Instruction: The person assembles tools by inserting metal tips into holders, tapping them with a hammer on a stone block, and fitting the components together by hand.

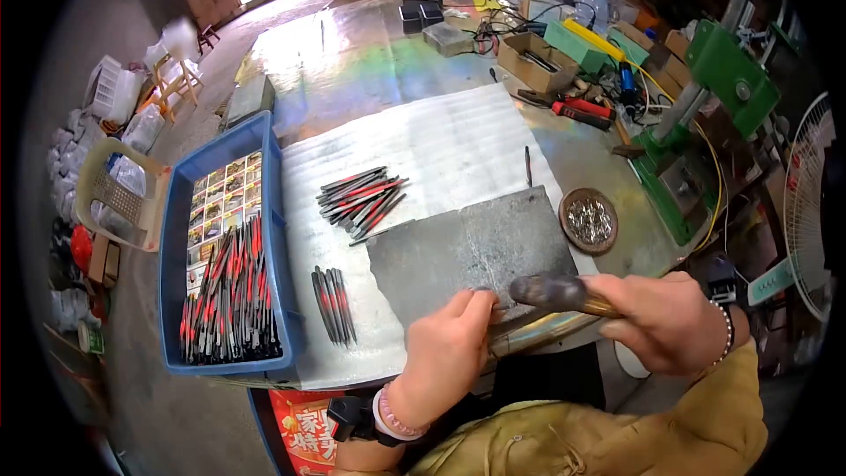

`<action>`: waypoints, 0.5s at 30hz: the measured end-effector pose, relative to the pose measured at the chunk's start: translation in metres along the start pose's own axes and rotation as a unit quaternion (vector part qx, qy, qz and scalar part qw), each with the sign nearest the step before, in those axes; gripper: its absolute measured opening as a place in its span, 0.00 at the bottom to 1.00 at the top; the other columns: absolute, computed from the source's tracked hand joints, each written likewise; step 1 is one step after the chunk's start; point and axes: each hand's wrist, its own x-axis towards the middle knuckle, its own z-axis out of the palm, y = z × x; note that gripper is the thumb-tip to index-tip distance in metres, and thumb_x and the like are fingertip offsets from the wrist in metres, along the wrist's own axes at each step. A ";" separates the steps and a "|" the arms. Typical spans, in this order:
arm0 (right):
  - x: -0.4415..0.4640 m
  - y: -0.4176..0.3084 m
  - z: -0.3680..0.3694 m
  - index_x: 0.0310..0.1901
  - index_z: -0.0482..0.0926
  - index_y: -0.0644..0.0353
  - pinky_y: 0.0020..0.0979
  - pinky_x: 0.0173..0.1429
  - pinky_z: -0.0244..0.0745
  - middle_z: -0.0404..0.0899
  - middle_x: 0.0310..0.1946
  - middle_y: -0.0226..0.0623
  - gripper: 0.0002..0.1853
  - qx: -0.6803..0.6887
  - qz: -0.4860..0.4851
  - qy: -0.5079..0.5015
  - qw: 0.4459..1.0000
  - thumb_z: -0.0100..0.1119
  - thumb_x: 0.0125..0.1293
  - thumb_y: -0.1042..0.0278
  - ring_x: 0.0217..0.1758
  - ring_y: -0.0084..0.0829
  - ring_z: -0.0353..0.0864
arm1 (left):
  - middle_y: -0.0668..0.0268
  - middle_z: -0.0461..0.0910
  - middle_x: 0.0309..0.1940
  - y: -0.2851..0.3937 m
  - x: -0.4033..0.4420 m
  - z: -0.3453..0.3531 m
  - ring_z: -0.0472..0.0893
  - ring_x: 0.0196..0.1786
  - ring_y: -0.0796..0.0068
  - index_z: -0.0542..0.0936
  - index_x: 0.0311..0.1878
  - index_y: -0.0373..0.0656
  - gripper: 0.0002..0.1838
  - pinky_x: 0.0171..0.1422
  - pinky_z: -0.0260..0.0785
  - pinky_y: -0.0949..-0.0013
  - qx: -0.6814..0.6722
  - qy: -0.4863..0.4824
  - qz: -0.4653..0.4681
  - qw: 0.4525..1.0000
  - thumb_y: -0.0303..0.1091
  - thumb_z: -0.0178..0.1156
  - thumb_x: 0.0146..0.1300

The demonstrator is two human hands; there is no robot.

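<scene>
My left hand (448, 354) is pinched closed at the front edge of a dark grey slab (458, 251). What its fingers hold is mostly hidden; only a small dark bit shows at the fingertips. In my right hand (665, 322) is a hammer (548, 292), its dark rounded head just right of my left fingertips, over the slab's front edge. Beyond the slab lies a loose pile of slim black-and-red metal pieces (361, 198). Several similar slim pieces (334, 307) lie side by side to the left. A single dark slim piece (528, 166) rests behind the slab.
A blue bin (275, 256) packed with black-and-red slim pieces stands at left on white foam sheeting (423, 137). At right sit a round bowl of small metal parts (589, 221), a green press (727, 79), pliers (582, 112), a cardboard box (536, 66) and a fan (809, 203).
</scene>
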 end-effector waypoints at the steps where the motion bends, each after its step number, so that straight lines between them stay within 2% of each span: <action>1: -0.005 0.002 -0.002 0.59 0.68 0.67 0.31 0.31 0.76 0.78 0.33 0.45 0.24 0.016 0.009 0.013 1.000 0.59 0.60 0.74 0.28 0.41 0.80 | 0.55 0.77 0.30 0.001 -0.003 0.001 0.79 0.30 0.51 0.76 0.39 0.39 0.11 0.31 0.71 0.62 0.006 -0.005 -0.013 1.000 0.17 0.56 0.51; 4: -0.010 0.011 0.011 0.59 0.68 0.66 0.33 0.36 0.77 0.78 0.41 0.49 0.23 0.030 0.027 0.078 0.996 0.57 0.62 0.73 0.37 0.44 0.82 | 0.55 0.80 0.32 -0.007 -0.006 0.008 0.81 0.28 0.59 0.77 0.39 0.37 0.05 0.31 0.73 0.68 -0.052 0.050 0.008 0.997 0.21 0.56 0.60; 5: -0.006 0.016 0.020 0.59 0.68 0.65 0.33 0.38 0.77 0.78 0.42 0.49 0.22 0.019 0.042 0.082 0.996 0.56 0.62 0.73 0.39 0.45 0.81 | 0.55 0.81 0.33 -0.004 -0.007 0.005 0.81 0.29 0.63 0.77 0.39 0.36 0.04 0.32 0.73 0.70 -0.190 0.050 -0.077 0.977 0.23 0.55 0.62; 6: -0.004 0.024 0.030 0.59 0.69 0.65 0.33 0.39 0.77 0.78 0.44 0.49 0.22 0.007 0.058 0.089 0.994 0.56 0.63 0.73 0.41 0.45 0.81 | 0.55 0.81 0.34 0.001 -0.008 -0.002 0.82 0.29 0.66 0.77 0.39 0.35 0.04 0.33 0.74 0.72 -0.323 0.047 -0.159 0.932 0.26 0.55 0.65; 7: -0.003 0.034 0.043 0.58 0.69 0.63 0.35 0.39 0.76 0.77 0.42 0.47 0.22 0.013 0.069 0.081 0.994 0.56 0.62 0.73 0.39 0.47 0.80 | 0.55 0.82 0.35 0.003 -0.011 -0.007 0.82 0.29 0.69 0.77 0.39 0.34 0.06 0.34 0.74 0.74 -0.446 0.042 -0.239 0.861 0.28 0.54 0.67; 8: -0.002 0.041 0.052 0.58 0.68 0.63 0.36 0.38 0.75 0.76 0.40 0.46 0.22 -0.007 0.085 0.068 0.994 0.56 0.62 0.73 0.38 0.47 0.79 | 0.56 0.81 0.40 -0.004 -0.016 -0.013 0.81 0.32 0.74 0.76 0.46 0.31 0.11 0.37 0.76 0.74 -0.537 0.041 -0.240 0.807 0.31 0.52 0.70; 10: 0.001 0.053 0.067 0.58 0.68 0.62 0.38 0.36 0.74 0.75 0.37 0.44 0.22 -0.047 0.112 0.038 0.992 0.57 0.61 0.73 0.34 0.48 0.78 | 0.54 0.81 0.40 -0.013 -0.020 -0.021 0.82 0.33 0.73 0.76 0.45 0.31 0.11 0.38 0.76 0.75 -0.623 0.053 -0.245 0.741 0.31 0.52 0.69; 14: 0.009 0.068 0.091 0.51 0.69 0.61 0.39 0.33 0.72 0.71 0.34 0.42 0.19 -0.112 0.102 0.071 0.986 0.59 0.57 0.73 0.32 0.46 0.76 | 0.53 0.80 0.38 -0.017 -0.026 -0.023 0.82 0.31 0.73 0.72 0.50 0.33 0.12 0.36 0.76 0.74 -0.693 0.047 -0.240 0.678 0.31 0.51 0.69; 15: 0.010 0.070 0.097 0.49 0.69 0.60 0.39 0.35 0.72 0.69 0.33 0.42 0.19 -0.118 0.102 0.079 0.984 0.61 0.56 0.73 0.33 0.43 0.76 | 0.53 0.80 0.37 -0.015 -0.026 -0.023 0.81 0.30 0.72 0.71 0.51 0.34 0.12 0.35 0.76 0.75 -0.694 0.047 -0.261 0.669 0.30 0.51 0.69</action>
